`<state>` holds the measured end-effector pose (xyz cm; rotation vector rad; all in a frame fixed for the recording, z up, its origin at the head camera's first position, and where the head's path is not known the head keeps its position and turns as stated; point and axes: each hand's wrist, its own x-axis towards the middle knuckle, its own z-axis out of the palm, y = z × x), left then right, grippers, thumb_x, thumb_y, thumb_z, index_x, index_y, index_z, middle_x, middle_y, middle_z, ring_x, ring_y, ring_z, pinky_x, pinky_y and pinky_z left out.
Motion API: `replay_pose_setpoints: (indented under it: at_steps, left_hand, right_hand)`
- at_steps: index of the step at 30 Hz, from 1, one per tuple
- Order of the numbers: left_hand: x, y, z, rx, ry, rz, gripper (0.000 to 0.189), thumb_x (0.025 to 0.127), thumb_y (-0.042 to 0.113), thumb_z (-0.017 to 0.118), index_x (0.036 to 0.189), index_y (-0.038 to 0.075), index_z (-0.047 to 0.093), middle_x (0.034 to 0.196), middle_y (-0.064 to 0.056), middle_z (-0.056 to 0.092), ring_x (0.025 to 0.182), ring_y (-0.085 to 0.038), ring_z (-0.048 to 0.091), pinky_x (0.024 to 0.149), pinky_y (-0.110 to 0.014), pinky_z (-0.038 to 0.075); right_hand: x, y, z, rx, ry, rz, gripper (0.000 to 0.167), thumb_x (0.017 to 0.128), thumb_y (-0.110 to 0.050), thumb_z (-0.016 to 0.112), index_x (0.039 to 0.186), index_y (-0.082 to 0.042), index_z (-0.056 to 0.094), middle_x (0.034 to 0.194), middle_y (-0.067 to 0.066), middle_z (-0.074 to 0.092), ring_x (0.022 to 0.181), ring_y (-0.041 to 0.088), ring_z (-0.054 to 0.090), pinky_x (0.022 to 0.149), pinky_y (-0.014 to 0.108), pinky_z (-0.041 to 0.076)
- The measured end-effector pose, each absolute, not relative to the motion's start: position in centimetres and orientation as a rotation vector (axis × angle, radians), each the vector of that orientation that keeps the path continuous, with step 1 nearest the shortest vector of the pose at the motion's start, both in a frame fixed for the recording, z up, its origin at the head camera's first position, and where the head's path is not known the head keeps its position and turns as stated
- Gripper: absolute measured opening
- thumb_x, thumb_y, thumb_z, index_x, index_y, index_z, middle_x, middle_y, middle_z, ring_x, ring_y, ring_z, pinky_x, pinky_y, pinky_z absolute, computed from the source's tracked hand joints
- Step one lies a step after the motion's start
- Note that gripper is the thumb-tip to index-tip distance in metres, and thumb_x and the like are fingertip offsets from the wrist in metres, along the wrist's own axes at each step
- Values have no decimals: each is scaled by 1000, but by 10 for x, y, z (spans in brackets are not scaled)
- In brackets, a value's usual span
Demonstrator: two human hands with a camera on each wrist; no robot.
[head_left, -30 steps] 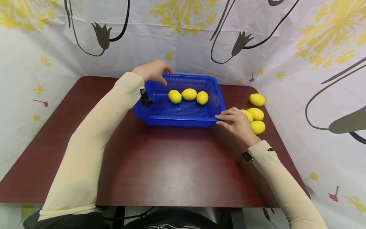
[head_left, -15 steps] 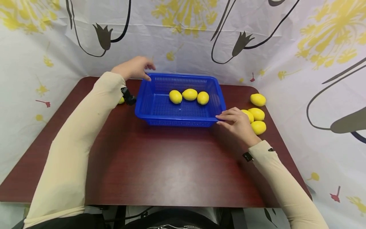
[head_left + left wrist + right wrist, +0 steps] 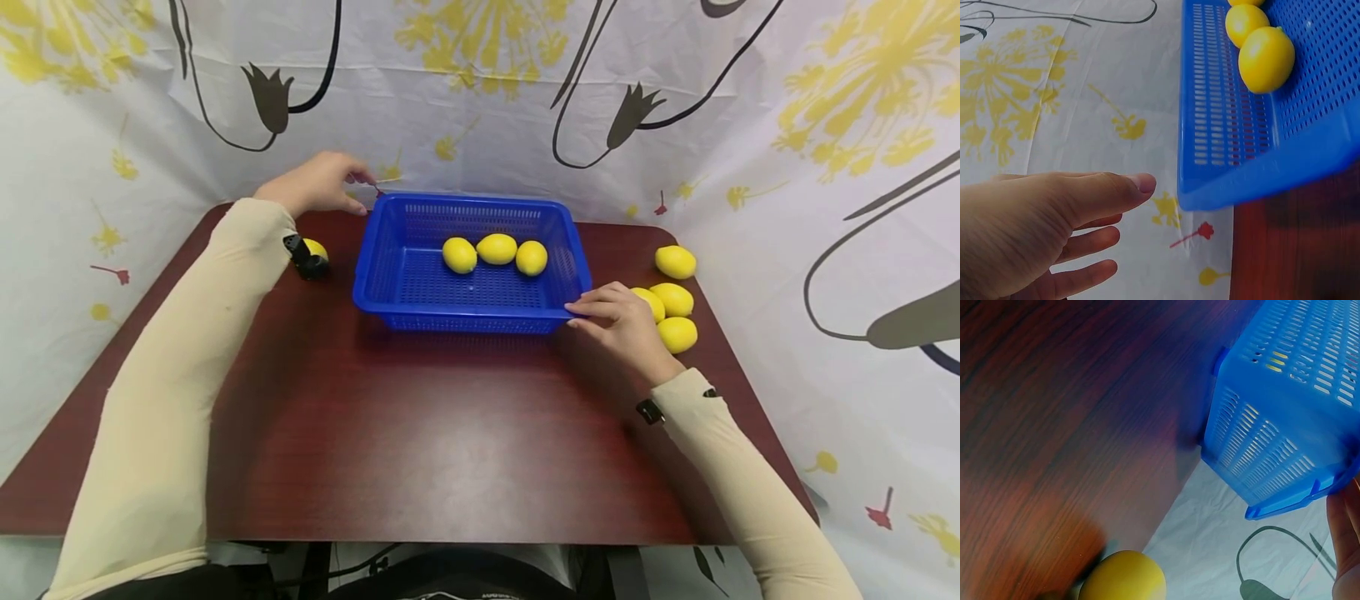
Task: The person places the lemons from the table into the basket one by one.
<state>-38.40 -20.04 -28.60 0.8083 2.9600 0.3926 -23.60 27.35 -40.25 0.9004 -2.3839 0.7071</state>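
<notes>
A blue perforated plastic basket (image 3: 468,311) stands toward the back of the table, with lemons (image 3: 497,249) lying in a row inside. My right hand (image 3: 621,327) pinches its front right corner, fingers over the rim and thumb below. Beyond the far left corner, my left hand (image 3: 317,185) hovers with relaxed fingers and nothing in them. In the left wrist view, a small gap shows between the left thumb (image 3: 1142,182) and the basket's corner (image 3: 1200,199).
Several lemons (image 3: 677,334) sit on the dark red wooden table (image 3: 442,433) right of the basket. Another lemon (image 3: 316,248) is partly hidden behind the left wrist camera (image 3: 306,260). A white patterned sheet (image 3: 487,125) hangs around the table's back and sides.
My left hand has moved left, from over the basket's interior to outside its far left corner, uncovering a lemon beside the left wrist. The right hand and basket have stayed put.
</notes>
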Motion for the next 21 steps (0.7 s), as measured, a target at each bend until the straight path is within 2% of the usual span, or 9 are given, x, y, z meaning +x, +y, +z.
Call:
replay_pose_setpoints:
  at_steps: [7, 21]
  left_hand:
    - [-377, -220, -292, 688, 2932, 372, 53, 87, 18, 74, 134, -2, 56, 136, -28, 55, 128, -45, 49, 111, -58, 40]
    - [-369, -264, -309, 634, 2977, 432, 58, 87, 19, 75, 137, -1, 54, 137, -29, 54, 128, -44, 47, 110, -60, 38]
  right_hand:
    - [-236, 273, -402, 895, -2391, 715, 31, 73, -9, 86, 103, -12, 80, 97, 7, 76, 96, 20, 62, 86, 16, 47]
    - [-234, 272, -402, 885, -2388, 719, 31, 72, -9, 87, 103, -11, 80, 96, 8, 76, 96, 21, 62, 86, 13, 46]
